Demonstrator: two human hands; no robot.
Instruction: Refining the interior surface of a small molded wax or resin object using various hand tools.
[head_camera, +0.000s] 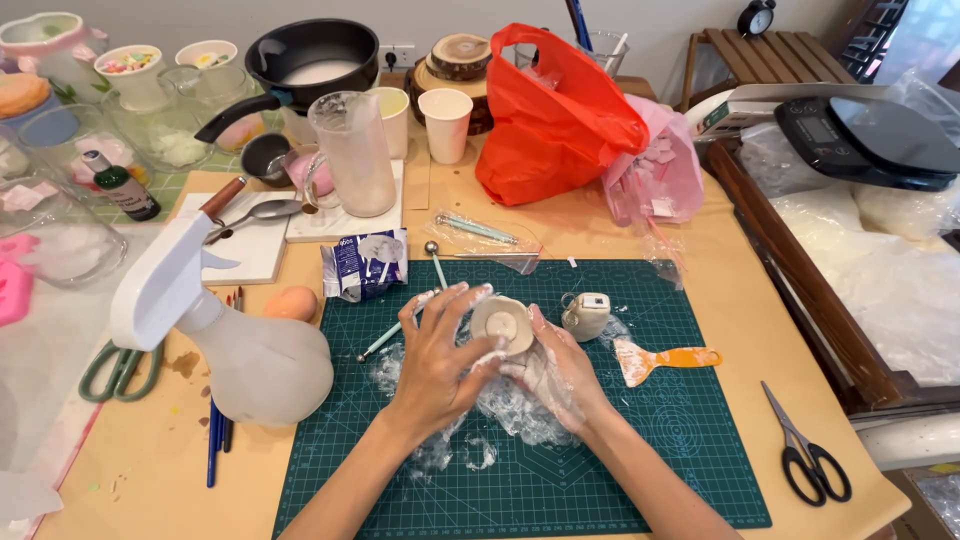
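Note:
Both my hands meet over a dark green cutting mat (600, 470). My left hand (440, 355), dusted with white clay, curls around the left side of a small round white clay bowl (503, 324). Pressed against the bowl's right and lower side is my right hand (555, 375), also smeared white. Crumpled clear plastic wrap (500, 410) lies on the mat under the hands. A ball-tipped modelling tool (436, 265) lies just above them.
A white spray bottle (240, 340) stands left of the mat, a small tape measure (586, 315) and an orange-handled scraper (665, 359) right of the hands. Black scissors (810, 455) lie at the right edge. Cups, a pitcher (355, 150), a pan and an orange bag (555, 115) crowd the back.

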